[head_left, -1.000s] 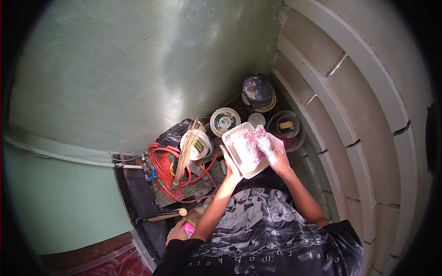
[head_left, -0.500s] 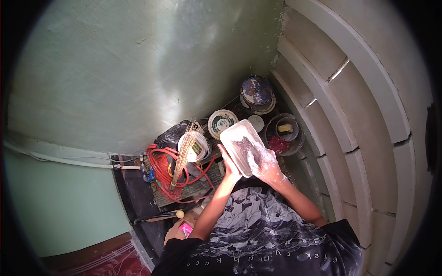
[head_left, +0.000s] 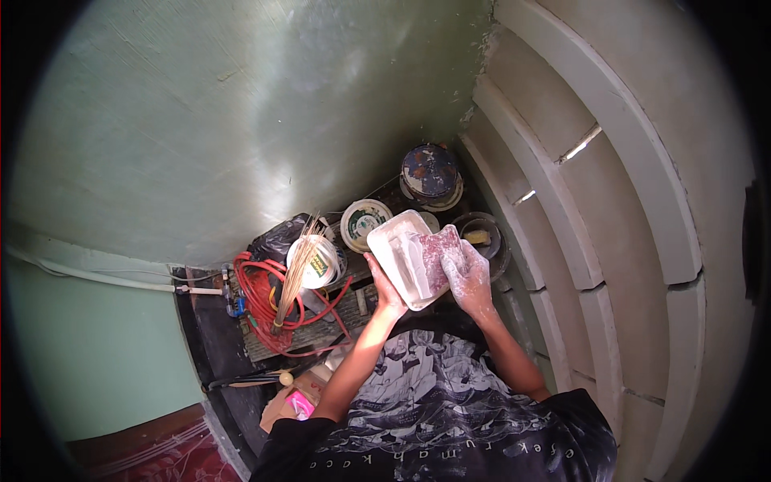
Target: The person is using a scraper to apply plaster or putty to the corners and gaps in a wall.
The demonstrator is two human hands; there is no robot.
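My left hand [head_left: 389, 291], palm and fingers against its left side, holds up a white rectangular tray [head_left: 384, 247]. Dusted white with powder or paste, my right hand [head_left: 471, 281] is closed on a flat reddish-brown spreader [head_left: 434, 252] smeared with white. The spreader lies slanted over the right part of the tray. Along its left edge runs a thick band of white paste [head_left: 413, 267]. Whether the spreader touches the tray's bottom I cannot tell.
Beyond the tray stand a lidded white bucket [head_left: 365, 226] and a paint-stained dark bucket [head_left: 430, 173]. A basin with a yellow block [head_left: 477, 237] is at the right. At left lie a coiled red hose [head_left: 255, 301], a stick broom [head_left: 294, 277] and a white tub [head_left: 324, 265].
My right hand has drawn the spreader up and rightward, turning its face into view with white paste along the edge. The whole view has shifted slightly.
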